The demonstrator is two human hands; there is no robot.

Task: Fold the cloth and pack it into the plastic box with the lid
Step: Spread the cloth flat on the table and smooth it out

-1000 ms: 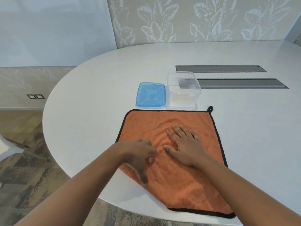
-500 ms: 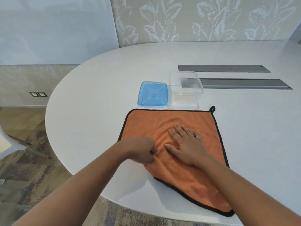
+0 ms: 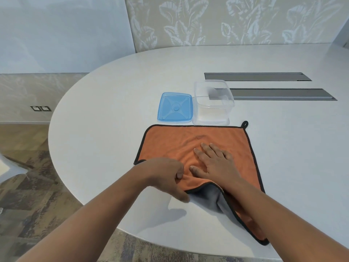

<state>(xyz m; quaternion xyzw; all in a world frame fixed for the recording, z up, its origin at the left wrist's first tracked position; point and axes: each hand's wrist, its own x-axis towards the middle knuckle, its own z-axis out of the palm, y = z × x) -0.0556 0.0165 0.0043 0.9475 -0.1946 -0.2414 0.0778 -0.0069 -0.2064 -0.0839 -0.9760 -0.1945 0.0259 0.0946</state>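
Observation:
An orange cloth (image 3: 173, 142) with black trim and a grey underside lies on the white table (image 3: 105, 129) in front of me. My left hand (image 3: 166, 174) pinches its near left corner and holds it lifted, so the grey underside shows beneath. My right hand (image 3: 215, 163) lies flat on the middle of the cloth, fingers spread. Beyond the cloth stands the clear plastic box (image 3: 213, 103), open and empty. Its blue lid (image 3: 175, 107) lies flat on the table just to the left of it.
Two long grey cable slots (image 3: 283, 94) are set into the table behind and right of the box. The rounded table edge runs close to me and to the left, with patterned floor (image 3: 28, 186) below. A white chair part (image 3: 9, 167) shows far left.
My left hand has taken hold of the cloth's near left corner and drawn it up and inward, turning the grey underside into view. My right hand has stayed pressed on the cloth.

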